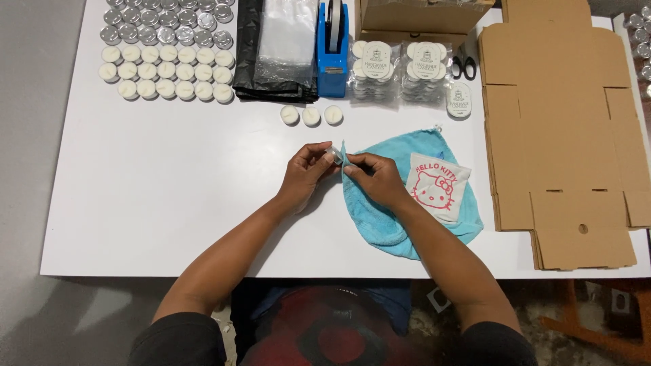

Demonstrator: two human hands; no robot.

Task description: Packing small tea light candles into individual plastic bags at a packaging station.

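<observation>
A small tealight point(333, 155) is half hidden between fingertips of the left hand point(306, 173); the right hand point(375, 177) pinches the blue cloth point(386, 220) just beside it.

White bench point(169, 203) under even, soft light. Grey floor point(27, 169) to its left; orange chair frame point(597, 312) at lower right.

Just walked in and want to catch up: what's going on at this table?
A person sits at a white table. The left hand pinches a small tealight while the right hand pinches up the edge of a light blue cloth against it. Three loose tealights lie just beyond; rows of tealights sit far left, flat cardboard to the right.
</observation>
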